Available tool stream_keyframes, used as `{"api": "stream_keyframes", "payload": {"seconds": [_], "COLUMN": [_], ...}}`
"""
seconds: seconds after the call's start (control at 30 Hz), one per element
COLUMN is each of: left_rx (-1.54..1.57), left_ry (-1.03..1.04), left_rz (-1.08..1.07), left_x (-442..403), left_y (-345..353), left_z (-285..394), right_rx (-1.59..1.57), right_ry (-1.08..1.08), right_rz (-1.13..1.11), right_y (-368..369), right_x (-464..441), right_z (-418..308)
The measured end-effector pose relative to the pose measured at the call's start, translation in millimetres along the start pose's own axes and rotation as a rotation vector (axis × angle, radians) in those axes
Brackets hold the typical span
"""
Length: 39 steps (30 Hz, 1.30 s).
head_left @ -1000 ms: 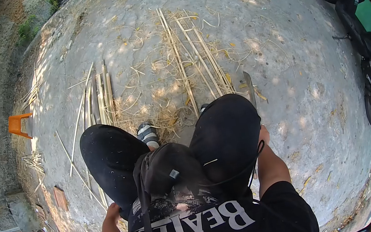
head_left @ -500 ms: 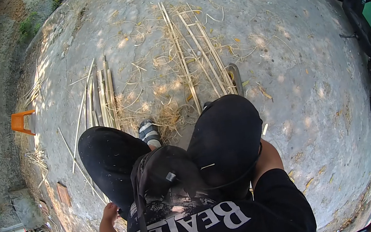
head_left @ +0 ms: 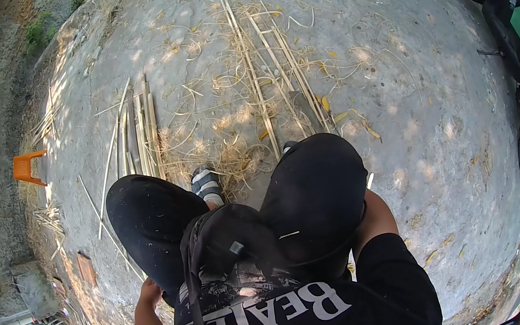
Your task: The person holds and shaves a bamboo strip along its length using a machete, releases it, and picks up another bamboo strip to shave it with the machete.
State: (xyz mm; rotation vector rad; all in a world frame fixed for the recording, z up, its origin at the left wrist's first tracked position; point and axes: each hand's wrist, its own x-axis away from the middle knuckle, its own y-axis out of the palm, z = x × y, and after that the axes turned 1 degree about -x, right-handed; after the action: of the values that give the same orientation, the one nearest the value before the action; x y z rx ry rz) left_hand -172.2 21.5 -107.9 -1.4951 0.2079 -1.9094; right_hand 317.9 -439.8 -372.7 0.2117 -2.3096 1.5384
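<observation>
In the head view, the left hand (head_left: 150,292) sits near left beside the left knee (head_left: 140,209); whether its grip holds anything is impossible to tell. The right knee (head_left: 315,178) hides the right hand, so its grip is unseen. Beyond that knee a dark blade (head_left: 307,109) overlaps pale strips (head_left: 258,93). With sight blocked, a slip could cut the leg.

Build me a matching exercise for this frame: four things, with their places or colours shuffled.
Things:
1. Stool
2. Motorbike
3. Blade
4. Left hand

Places or colours:
A. Just beyond the right knee
B. Orange
C. Beside the left leg
D. Far right of the picture

Pairs: 1-B, 2-D, 3-A, 4-C
</observation>
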Motion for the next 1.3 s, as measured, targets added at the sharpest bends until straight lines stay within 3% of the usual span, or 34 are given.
{"api": "stream_keyframes", "payload": {"seconds": [0.3, 0.4, 0.53, 0.8, 0.9, 0.97, 1.17, 1.3], "left_rx": [-0.082, -0.21, -0.229, -0.087, -0.043, -0.177, -0.155, -0.002], "left_ry": [-0.073, -0.134, -0.128, -0.089, -0.02, -0.042, 0.061, 0.0], "left_rz": [0.009, 0.061, 0.082, -0.001, 0.028, 0.044, 0.019, -0.005], "left_x": [0.9, 4.6, 4.7, 2.6, 0.9, 12.4, 16.0, 17.8], "left_y": [-8.3, -19.3, -28.9, -20.3, -7.6, -3.6, 1.5, 1.5], "left_z": [-14.7, -20.2, -34.0, -17.0, 5.0, 24.1, 22.3, 14.9], "right_rx": [-0.027, -0.004, 0.01, -0.07, -0.014, -0.012, 0.015, 0.028], "right_ry": [-0.09, -0.03, -0.003, 0.012, -0.116, -0.091, -0.123, -0.19], "right_rz": [0.08, -0.096, -0.151, -0.213, -0.07, -0.07, -0.07, -0.063], "right_y": [-2.7, -31.3, -50.1, -17.1, -5.9, 2.1, -14.6, -12.0], "right_x": [-63.8, -85.0, -82.5, -77.5, -67.5, -65.5, -53.4, -58.5], "right_z": [-1.6, -18.7, -31.7, -30.5, -23.6, -26.9, -46.3, -43.8]}}
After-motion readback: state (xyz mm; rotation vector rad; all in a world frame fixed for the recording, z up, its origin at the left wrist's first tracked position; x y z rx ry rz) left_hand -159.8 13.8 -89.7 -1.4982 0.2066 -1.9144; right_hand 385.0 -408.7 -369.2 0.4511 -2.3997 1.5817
